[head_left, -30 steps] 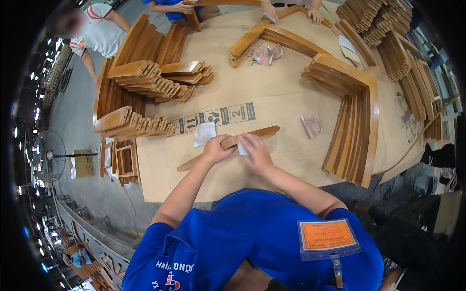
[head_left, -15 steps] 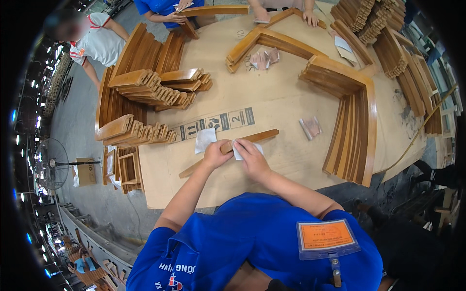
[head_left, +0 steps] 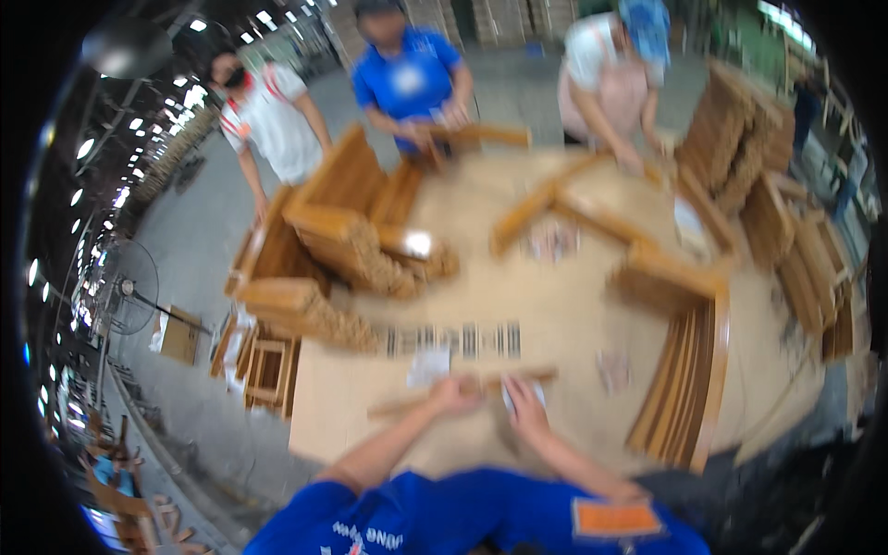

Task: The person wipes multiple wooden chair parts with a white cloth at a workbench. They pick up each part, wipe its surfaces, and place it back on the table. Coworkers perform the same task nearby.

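Wooden bar [head_left: 546, 376] held near the front edge of the table [head_left: 324, 416]

The left hand [head_left: 457, 394] is curled around the bar's left end, though blur hides how its fingers sit. The right hand [head_left: 525, 407] keeps its fingers close together, holding a white sheet [head_left: 536, 396] against the wood farther right; its thumb is hard to make out. A wooden strip [head_left: 393, 407] slants out to the lower left of the left hand; whether it joins the bar is hidden. Just beyond lies a pale sheet [head_left: 428, 367], near black printed marks [head_left: 453, 340] on the cardboard. A small crumpled packet [head_left: 613, 372] sits to the right, before a stack of angled wooden frames [head_left: 680, 375]. More frames [head_left: 342, 231] stand at the left. Three co-workers [head_left: 407, 88] are across the table.
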Available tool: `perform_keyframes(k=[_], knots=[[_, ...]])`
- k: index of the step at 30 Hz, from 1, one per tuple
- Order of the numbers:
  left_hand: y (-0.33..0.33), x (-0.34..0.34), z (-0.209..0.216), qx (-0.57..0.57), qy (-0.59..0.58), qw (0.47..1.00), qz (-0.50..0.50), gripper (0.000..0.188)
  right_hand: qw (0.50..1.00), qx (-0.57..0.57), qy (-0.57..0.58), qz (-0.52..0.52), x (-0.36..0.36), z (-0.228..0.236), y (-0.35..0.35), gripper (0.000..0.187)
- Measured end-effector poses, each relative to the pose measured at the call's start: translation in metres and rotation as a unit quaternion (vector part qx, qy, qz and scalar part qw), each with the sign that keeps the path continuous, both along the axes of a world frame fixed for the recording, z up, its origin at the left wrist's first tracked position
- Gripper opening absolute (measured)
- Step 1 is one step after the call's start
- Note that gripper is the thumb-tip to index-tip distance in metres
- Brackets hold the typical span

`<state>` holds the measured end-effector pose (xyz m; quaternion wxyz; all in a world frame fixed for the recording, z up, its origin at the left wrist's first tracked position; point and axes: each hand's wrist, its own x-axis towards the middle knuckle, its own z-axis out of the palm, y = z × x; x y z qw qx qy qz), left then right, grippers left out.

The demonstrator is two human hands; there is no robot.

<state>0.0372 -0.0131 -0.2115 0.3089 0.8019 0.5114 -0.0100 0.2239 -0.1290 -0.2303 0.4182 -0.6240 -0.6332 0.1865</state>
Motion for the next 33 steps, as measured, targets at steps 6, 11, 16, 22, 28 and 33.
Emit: perform_keyframes(k=[6, 11, 16, 22, 28, 33], knots=[[-0.004, 0.003, 0.02, 0.053, -0.144, 0.988, -0.025, 0.04, 0.978, -0.186, 0.012, -0.091, 0.068, -0.058, 0.026, 0.057], [-0.003, 0.002, 0.025, 0.049, -0.178, 0.982, -0.031, 0.041, 0.998, -0.035, 0.049, 0.006, -0.008, -0.018, 0.01, 0.054], [0.001, 0.016, 0.021, -0.059, -0.158, 0.985, 0.025, 0.039, 0.998, 0.046, 0.046, 0.018, 0.01, -0.025, 0.014, 0.048], [-0.001, 0.035, 0.029, -0.062, -0.151, 0.985, 0.062, 0.035, 0.962, -0.19, -0.024, -0.196, 0.131, -0.121, -0.001, 0.035], [0.0, 0.036, 0.049, -0.066, -0.133, 0.987, 0.063, 0.036, 0.977, -0.136, 0.05, -0.154, 0.075, -0.07, -0.007, 0.042], [-0.002, 0.039, 0.047, -0.032, -0.169, 0.983, 0.066, 0.035, 0.998, 0.034, 0.02, 0.054, 0.006, -0.01, 0.001, 0.048]])
